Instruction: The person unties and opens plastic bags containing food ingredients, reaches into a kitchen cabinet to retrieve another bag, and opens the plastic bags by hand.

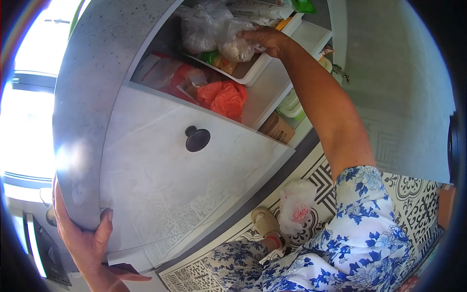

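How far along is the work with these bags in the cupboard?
Already done: the cupboard is open. In hand: the right hand holds a clear bag at the white tray; the left hand grips the countertop edge. What is left is unclear: another bag lies on the floor, outside the cupboard.

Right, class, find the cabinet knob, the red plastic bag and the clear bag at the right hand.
Cabinet knob [198,140], head view: round face.
Red plastic bag [223,99], head view: crumpled middle.
Clear bag [236,49], head view: bulging lower part.
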`<action>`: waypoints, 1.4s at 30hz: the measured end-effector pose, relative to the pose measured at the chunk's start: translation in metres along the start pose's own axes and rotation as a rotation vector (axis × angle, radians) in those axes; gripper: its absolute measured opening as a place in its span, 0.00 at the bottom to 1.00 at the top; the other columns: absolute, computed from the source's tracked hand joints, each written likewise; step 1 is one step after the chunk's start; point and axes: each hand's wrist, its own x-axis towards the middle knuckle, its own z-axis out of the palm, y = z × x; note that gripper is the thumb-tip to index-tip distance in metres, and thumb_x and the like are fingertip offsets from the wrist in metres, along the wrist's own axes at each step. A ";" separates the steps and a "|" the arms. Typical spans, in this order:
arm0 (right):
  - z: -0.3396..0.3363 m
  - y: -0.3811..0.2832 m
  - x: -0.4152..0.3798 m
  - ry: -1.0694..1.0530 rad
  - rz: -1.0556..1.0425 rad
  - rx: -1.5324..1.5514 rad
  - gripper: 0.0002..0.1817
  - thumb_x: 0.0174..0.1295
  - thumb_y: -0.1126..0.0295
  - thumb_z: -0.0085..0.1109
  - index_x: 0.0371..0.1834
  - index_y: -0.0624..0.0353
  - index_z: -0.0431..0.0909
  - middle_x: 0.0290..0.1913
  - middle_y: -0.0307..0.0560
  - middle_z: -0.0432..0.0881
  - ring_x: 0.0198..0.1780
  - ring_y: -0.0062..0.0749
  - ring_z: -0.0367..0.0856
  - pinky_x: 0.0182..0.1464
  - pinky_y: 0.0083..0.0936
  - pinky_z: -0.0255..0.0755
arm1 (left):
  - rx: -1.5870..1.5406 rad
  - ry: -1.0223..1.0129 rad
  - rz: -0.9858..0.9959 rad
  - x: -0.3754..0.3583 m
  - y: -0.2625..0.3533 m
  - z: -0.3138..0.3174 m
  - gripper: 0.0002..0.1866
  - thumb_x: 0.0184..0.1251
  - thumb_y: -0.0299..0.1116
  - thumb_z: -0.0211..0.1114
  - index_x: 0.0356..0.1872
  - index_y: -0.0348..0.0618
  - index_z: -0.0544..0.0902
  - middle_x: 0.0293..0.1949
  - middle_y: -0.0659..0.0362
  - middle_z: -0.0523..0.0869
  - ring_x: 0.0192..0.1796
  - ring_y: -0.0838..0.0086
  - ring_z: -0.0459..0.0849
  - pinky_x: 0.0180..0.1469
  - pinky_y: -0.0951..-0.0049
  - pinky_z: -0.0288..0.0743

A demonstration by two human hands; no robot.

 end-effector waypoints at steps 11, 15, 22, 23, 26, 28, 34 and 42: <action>0.009 -0.009 -0.014 0.003 0.078 0.231 0.26 0.52 0.62 0.68 0.55 0.48 0.73 0.58 0.41 0.70 0.59 0.36 0.65 0.56 0.39 0.67 | 0.025 0.029 0.031 0.001 0.001 0.004 0.44 0.46 0.40 0.69 0.67 0.42 0.59 0.54 0.42 0.75 0.53 0.56 0.78 0.57 0.56 0.68; 0.006 -0.010 -0.023 -0.053 0.096 0.312 0.18 0.55 0.63 0.65 0.50 0.48 0.77 0.58 0.42 0.70 0.59 0.36 0.65 0.56 0.38 0.67 | 0.040 0.034 0.035 0.003 0.002 0.006 0.44 0.45 0.39 0.69 0.67 0.43 0.59 0.56 0.43 0.75 0.53 0.55 0.78 0.58 0.55 0.68; -0.011 -0.010 -0.039 -0.013 0.130 0.369 0.16 0.59 0.63 0.61 0.51 0.48 0.77 0.54 0.42 0.74 0.54 0.35 0.73 0.54 0.37 0.72 | 0.029 -0.001 0.018 0.004 0.001 0.010 0.45 0.44 0.39 0.70 0.67 0.44 0.59 0.59 0.42 0.72 0.57 0.52 0.76 0.60 0.54 0.67; -0.015 -0.008 -0.039 -0.011 0.126 0.393 0.16 0.60 0.63 0.61 0.51 0.48 0.76 0.54 0.42 0.75 0.53 0.35 0.75 0.53 0.36 0.73 | 0.026 -0.001 0.018 0.005 0.001 0.011 0.45 0.44 0.39 0.70 0.67 0.44 0.59 0.59 0.42 0.72 0.57 0.52 0.76 0.60 0.54 0.67; -0.024 -0.009 -0.043 -0.029 0.110 0.416 0.17 0.60 0.63 0.60 0.52 0.49 0.76 0.52 0.43 0.77 0.51 0.35 0.77 0.52 0.36 0.75 | 0.015 -0.004 0.056 0.007 -0.001 0.011 0.45 0.45 0.39 0.70 0.68 0.45 0.59 0.60 0.42 0.71 0.58 0.52 0.75 0.61 0.53 0.67; -0.027 -0.014 -0.051 -0.046 0.097 0.416 0.17 0.60 0.63 0.60 0.53 0.49 0.75 0.52 0.43 0.77 0.51 0.34 0.78 0.51 0.35 0.75 | -0.002 -0.031 0.052 0.008 -0.001 0.012 0.46 0.44 0.39 0.71 0.68 0.45 0.59 0.60 0.42 0.70 0.59 0.52 0.74 0.61 0.52 0.67; -0.032 -0.034 -0.107 0.085 0.045 0.288 0.21 0.61 0.66 0.58 0.57 0.57 0.69 0.53 0.46 0.77 0.53 0.36 0.78 0.55 0.35 0.74 | -0.026 -0.030 0.095 0.015 0.001 0.014 0.46 0.44 0.37 0.70 0.68 0.49 0.58 0.62 0.46 0.70 0.61 0.51 0.73 0.62 0.51 0.66; -0.044 -0.022 -0.220 -0.120 -0.074 0.309 0.20 0.60 0.65 0.61 0.53 0.59 0.72 0.49 0.44 0.79 0.47 0.29 0.80 0.51 0.29 0.76 | -0.115 -0.004 0.216 0.028 0.009 0.019 0.43 0.45 0.30 0.67 0.68 0.51 0.60 0.64 0.51 0.69 0.65 0.55 0.67 0.66 0.54 0.61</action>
